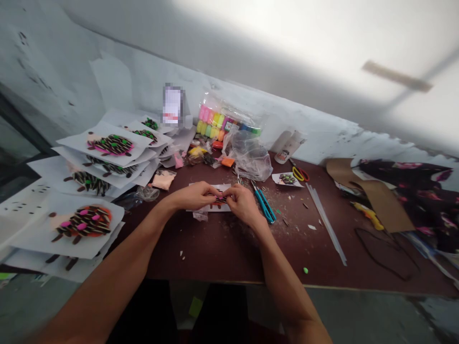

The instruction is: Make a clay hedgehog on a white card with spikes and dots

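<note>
Both of my hands meet over the small white card (211,197) at the middle of the desk (229,248): left hand (193,196) and right hand (242,203) close their fingertips together on a pink clay bit (220,195) lying on the card, directly between them. Equally near to each hand, the card's long axis runs left to right. Teal scissors (264,205) lie just right of my right hand.

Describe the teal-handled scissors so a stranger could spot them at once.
On the dark brown table, look just beside the right hand. The teal-handled scissors lie flat there, angled toward the clear plastic bag. The other scissors, farther back, have yellow and red handles.
</note>
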`<state>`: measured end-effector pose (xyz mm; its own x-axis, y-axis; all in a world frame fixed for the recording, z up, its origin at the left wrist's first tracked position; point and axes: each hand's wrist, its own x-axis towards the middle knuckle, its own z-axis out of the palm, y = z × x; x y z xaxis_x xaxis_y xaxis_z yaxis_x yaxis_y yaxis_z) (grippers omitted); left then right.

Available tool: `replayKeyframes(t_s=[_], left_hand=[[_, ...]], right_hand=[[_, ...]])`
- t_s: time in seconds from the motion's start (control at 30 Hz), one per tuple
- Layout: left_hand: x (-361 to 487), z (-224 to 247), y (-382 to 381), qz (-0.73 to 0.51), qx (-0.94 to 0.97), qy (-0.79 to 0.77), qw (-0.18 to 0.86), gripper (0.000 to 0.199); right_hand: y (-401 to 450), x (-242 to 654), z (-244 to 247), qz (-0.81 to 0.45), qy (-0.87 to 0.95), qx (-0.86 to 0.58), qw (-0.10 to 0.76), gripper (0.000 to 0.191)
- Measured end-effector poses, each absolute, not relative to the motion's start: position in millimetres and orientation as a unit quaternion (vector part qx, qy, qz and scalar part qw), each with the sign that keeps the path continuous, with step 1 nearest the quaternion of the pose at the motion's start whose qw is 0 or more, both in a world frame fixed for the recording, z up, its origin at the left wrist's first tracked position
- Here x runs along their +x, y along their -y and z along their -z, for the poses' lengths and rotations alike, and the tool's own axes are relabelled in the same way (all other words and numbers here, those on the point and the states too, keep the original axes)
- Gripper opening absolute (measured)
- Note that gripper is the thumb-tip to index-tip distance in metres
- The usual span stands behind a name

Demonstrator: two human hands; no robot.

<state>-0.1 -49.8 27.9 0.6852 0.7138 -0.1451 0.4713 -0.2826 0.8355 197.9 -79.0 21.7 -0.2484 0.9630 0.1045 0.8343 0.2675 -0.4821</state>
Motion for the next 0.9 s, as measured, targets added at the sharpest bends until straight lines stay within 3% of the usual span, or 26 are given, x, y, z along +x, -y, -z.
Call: replayKeyframes(t_s=[0.73, 0.9], left_hand=[[-1.6, -26.8, 49.1, -0.153, 0.779, -0.374, 0.480, 0.033], [-0.5, -25.3, 46.9, -0.230, 0.725, -0.422, 0.493, 0.042]], right_hand=[[77.9, 204.4, -20.0, -0.117, 0.763, -0.607, 0.186, 0.027], [76.9, 205.1, -17.5, -0.157, 0.736, -0.601, 0.268, 0.022]])
